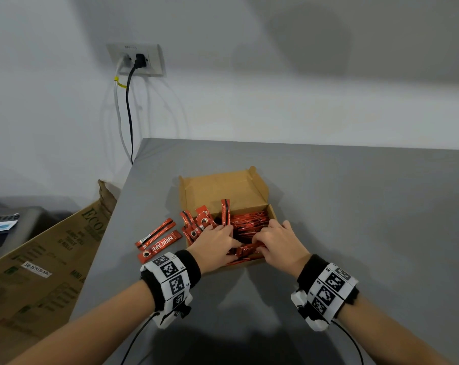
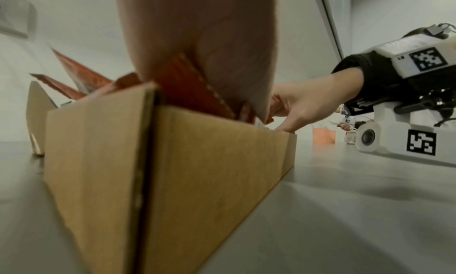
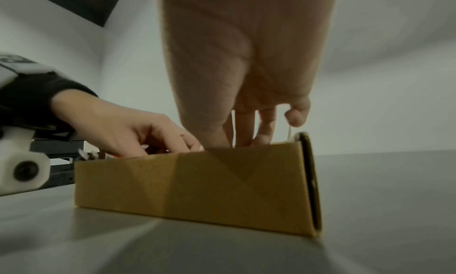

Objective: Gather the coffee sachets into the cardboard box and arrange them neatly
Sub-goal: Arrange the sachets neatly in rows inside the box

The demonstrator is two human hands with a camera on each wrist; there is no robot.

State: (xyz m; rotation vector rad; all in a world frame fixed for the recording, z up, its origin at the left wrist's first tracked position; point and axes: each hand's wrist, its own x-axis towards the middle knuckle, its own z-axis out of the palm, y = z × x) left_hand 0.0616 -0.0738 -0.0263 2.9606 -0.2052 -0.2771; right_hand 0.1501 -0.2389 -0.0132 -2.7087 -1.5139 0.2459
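Observation:
An open cardboard box (image 1: 223,188) sits mid-table, holding several red coffee sachets (image 1: 249,219). One sachet (image 1: 225,212) stands upright in it and others (image 1: 196,225) poke up over its left wall. Two loose sachets (image 1: 156,233) (image 1: 161,246) lie on the table to the left of the box. My left hand (image 1: 215,243) is inside the near left part of the box, fingers curled into the sachets. My right hand (image 1: 275,241) reaches into the near right part, thumb and fingers round a bundle. The left wrist view shows the box (image 2: 209,161) with sachets (image 2: 187,87) against my palm.
The grey table (image 1: 354,206) ends at an edge on the left. Beyond that edge leans a large printed cardboard carton (image 1: 43,259). A wall socket (image 1: 136,60) with two cables hangs behind. A small orange object (image 2: 323,138) stands far off on the table.

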